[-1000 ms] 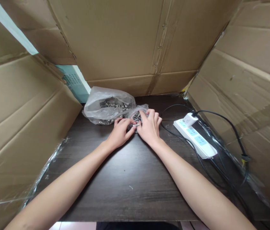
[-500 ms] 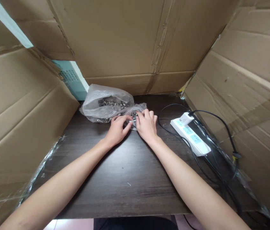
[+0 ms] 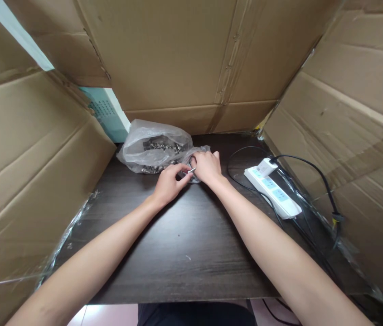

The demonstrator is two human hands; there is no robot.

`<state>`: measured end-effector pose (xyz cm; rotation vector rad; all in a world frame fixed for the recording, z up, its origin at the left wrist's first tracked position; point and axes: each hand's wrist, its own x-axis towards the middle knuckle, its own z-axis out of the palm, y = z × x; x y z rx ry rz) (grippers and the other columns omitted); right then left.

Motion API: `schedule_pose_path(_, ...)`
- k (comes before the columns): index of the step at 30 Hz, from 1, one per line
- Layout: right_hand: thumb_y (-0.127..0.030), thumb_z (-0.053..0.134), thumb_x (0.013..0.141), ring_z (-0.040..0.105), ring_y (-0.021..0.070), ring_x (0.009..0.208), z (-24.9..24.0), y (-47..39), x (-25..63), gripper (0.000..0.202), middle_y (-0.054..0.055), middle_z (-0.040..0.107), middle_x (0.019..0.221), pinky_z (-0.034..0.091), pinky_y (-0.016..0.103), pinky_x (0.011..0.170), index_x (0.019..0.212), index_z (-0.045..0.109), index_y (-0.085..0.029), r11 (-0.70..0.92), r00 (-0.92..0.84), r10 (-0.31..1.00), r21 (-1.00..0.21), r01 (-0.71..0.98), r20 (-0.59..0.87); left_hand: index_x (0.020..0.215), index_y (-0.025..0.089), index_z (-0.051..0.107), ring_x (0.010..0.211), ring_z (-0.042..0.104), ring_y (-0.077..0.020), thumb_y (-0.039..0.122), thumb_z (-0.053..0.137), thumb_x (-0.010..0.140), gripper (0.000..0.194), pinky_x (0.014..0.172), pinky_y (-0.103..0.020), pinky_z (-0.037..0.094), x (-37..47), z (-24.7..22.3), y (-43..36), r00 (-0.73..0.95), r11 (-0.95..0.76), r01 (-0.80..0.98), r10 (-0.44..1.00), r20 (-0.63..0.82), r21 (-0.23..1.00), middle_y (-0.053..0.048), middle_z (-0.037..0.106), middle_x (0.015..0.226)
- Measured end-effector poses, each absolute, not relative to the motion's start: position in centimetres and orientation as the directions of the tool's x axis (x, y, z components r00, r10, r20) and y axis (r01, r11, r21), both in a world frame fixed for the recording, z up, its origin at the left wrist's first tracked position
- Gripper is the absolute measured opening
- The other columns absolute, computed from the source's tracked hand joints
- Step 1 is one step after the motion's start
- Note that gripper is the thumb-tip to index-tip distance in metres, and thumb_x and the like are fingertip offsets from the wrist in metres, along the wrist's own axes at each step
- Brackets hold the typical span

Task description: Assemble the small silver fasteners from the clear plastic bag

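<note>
L hand [image 3: 169, 184]: thumb + index closed on a slim metal pc [image 3: 191, 170], held by one end w/ the rest sticking out toward the R hand [image 3: 208, 166], prob. so the far end stays free. R fingers bend down over the small clear bag [image 3: 205, 149], just beyond the pc; tips hidden, can't tell if they grip anything. Big bag [image 3: 140, 129] sits just past the L fingers, mouth gaping, loose hardware [image 3: 164, 147] inside, prob. kept there for short reach. Power strip [image 3: 274, 191] is on the counter [image 3: 164, 267], well R of the R fingers, likely out of the way.

Vs 0.5 s ago: pc was abt level, now tilts up at its R end; R fingers were more spread, now curled lower. Bags & strip same layout.
</note>
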<state>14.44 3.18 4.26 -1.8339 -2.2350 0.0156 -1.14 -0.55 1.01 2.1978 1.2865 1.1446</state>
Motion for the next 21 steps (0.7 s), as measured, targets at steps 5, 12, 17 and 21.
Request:
schedule_pose_path(5,-0.017,0.047,0.096,0.063,0.0296,0.108,4.0,3.1,14.4,0.028,0.013,0.077,0.113,0.035,0.042,0.092,0.107,0.073,-0.017,0.19,-0.143,0.966,-0.218,0.957,0.214,0.097,0.02,0.073,0.088,0.071,-0.0209,0.024,0.071,0.09,0.008,0.087,-0.033,0.055,-1.1,1.0,-0.6,0.255,-0.534,0.558,0.839,0.482,0.635,-0.003,0.077,0.094)
schedule_pose_path(12,-0.016,0.054,0.091,0.061,0.0278,0.103,3.0,2.4,15.0,0.018,0.01,0.075,0.104,0.038,0.04,0.088,0.095,0.072,-0.02,0.181,-0.056,0.95,-0.394,0.901,0.308,0.094,0.019,0.074,0.086,0.072,-0.0199,0.024,0.072,0.089,0.007,0.083,-0.03,0.055,-1.1,1.0,-0.6,0.215,-0.513,0.501,0.854,0.474,0.697,-0.003,0.078,0.091)
schedule_pose_path(17,-0.02,0.06,0.089,0.06,0.0265,0.097,1.5,0.9,16.2,0.011,0.008,0.072,0.1,0.044,0.039,0.087,0.086,0.07,-0.021,0.321,0.015,0.85,-0.54,0.778,0.526,0.093,0.019,0.074,0.082,0.073,-0.0194,0.027,0.073,0.089,0.009,0.081,-0.03,0.056,-1.1,1.0,-0.7,0.197,-0.47,0.476,0.881,0.431,0.743,-0.003,0.078,0.089)
schedule_pose_path(21,-0.019,0.059,0.09,0.061,0.022,0.085,0.7,0.0,16.6,0.011,0.005,0.073,0.089,0.049,0.035,0.082,0.084,0.067,-0.022,0.467,0.026,0.79,-0.629,0.621,0.612,0.093,0.019,0.074,0.084,0.073,-0.0205,0.029,0.073,0.089,0.011,0.081,-0.031,0.056,-1.1,0.9,-0.6,0.204,-0.452,0.472,0.891,0.406,0.757,-0.003,0.078,0.091)
